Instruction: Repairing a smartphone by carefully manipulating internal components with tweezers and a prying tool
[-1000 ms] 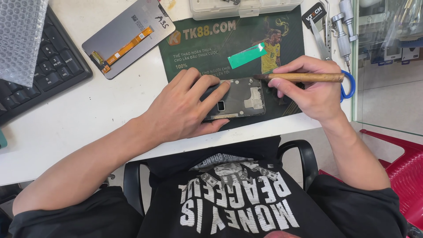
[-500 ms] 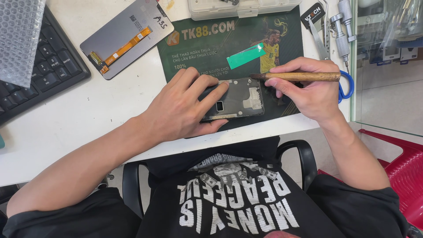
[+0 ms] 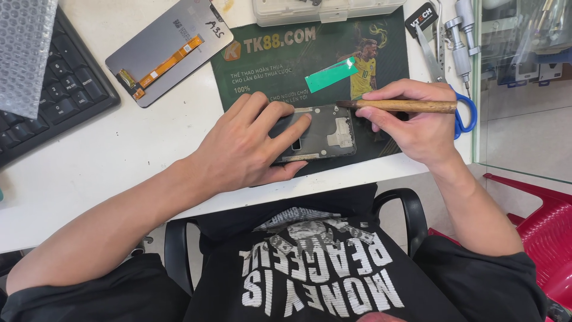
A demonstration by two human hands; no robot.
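Head view, looking down from the person's own eyes. A white surface [image 3: 119, 161] is filling the upper part of the scene, its near edge running across the middle, with the person's black printed shirt and a black chair arm [image 3: 411, 209] showing below it. At the right edge a red plastic chair [image 3: 536, 220] is standing on a pale floor, beyond a glass panel.

A dark green printed mat [image 3: 262, 65] is lying on the surface, bearing pale lettering and a picture of a figure in yellow. A small bright green strip [image 3: 331, 74] is lying slanted on the mat. Above the mat sits a clear plastic box [image 3: 325, 9]. To the upper left a grey replacement screen panel [image 3: 161, 50] with an orange ribbon cable is lying slanted, beside a black keyboard [image 3: 53, 95] partly covered by bubble wrap [image 3: 24, 48]. At the upper right, blue-handled scissors [image 3: 462, 110] and a metal tool are lying near the glass.

The left hand [image 3: 244, 149] is pressing flat, fingers spread, on a dark opened phone frame [image 3: 325, 134] that is lying on the mat's lower edge. The right hand [image 3: 417, 119] is gripping a brown wooden-handled tool [image 3: 399, 106] tightly, its tip touching the frame's upper right corner. The two hands are sitting just apart, on either side of the frame.
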